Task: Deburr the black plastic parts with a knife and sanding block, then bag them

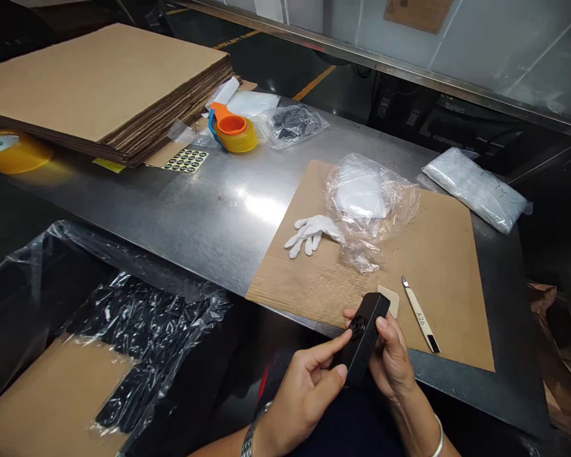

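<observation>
A black box-shaped plastic part (372,310) with a round recess on one face is held tilted between my hands, just off the table's front edge. My left hand (309,387) grips its lower end, the index finger laid by the recess. Around its upper right side my right hand (394,355) is closed, thumb on the near edge. Behind the part, a small beige pad (390,301) shows partly. To the right lies a white-handled knife (419,314) marked A26. A white glove (313,233) rests on the cardboard sheet (447,254), beside a crumpled clear bag (366,190).
Stacked cardboard sheets (105,82) fill the back left of the metal table (209,222). Near them are an orange tape dispenser (233,127), a tape roll (14,152) and a sticker sheet (186,160). A wrapped white packet (478,190) lies right. A plastic-lined box (52,254) stands lower left.
</observation>
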A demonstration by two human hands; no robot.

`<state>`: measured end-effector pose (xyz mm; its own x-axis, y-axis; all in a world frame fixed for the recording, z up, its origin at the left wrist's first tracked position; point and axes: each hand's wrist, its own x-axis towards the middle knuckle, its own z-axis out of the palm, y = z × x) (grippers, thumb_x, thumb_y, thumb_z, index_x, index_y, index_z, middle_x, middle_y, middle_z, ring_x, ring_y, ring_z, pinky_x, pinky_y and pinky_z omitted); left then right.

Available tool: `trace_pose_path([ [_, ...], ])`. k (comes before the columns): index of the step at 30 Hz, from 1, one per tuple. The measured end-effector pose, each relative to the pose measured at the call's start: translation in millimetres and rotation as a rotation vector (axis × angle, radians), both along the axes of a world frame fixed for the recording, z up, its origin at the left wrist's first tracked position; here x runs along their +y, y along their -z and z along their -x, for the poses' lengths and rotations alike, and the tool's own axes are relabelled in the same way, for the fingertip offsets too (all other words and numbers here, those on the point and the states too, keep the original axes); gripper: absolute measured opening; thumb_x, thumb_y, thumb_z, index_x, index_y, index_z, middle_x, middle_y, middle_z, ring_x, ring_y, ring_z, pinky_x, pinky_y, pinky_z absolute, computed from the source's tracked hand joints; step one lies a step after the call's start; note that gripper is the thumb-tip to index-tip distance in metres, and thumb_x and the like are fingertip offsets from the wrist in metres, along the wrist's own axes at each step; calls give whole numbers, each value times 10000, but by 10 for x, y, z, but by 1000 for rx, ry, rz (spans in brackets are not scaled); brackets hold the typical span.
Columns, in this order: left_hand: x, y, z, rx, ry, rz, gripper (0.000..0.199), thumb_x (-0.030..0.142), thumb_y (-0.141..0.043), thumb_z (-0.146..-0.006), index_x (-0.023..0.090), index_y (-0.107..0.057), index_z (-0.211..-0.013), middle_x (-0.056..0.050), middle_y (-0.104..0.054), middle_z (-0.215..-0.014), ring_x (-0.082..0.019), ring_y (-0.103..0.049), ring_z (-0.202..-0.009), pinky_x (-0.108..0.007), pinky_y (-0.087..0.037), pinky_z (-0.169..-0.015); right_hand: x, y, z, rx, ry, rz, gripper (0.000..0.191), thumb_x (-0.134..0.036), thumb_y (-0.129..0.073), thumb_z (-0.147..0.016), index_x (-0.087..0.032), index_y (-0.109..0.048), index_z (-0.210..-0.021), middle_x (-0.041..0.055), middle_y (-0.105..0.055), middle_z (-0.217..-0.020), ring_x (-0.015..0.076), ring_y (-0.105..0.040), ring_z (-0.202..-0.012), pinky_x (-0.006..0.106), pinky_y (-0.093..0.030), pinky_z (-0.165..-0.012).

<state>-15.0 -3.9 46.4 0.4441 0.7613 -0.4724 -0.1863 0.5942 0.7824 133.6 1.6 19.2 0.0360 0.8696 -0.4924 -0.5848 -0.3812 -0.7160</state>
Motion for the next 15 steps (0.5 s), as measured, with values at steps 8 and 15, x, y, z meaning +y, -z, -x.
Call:
trace_pose_path([
  [8, 3, 71, -8, -156, -5, 113, 424, 327, -579, -777, 185, -574, -1177, -120, -614, -1116, -245, -596, -875, -371, -505, -720, -14, 26, 12, -65, 28, 7, 360, -393, -626, -760, -194, -484, -1025, 50, -664, -847, 134, -605, -620, 237, -491, -538],
  [15, 26, 29, -10, -196, 8, 174, 395, 309, -557, -788, 189, -585, -1164, -128, -629, -1064, -259, -604, -888, -373, -486, -722, -30, -8, 17, -110, 45, 25, 394, -400, -665, -732, -215, -465, -1017, -4, -621, -765, 113, -582, -609, 207, -471, -523],
])
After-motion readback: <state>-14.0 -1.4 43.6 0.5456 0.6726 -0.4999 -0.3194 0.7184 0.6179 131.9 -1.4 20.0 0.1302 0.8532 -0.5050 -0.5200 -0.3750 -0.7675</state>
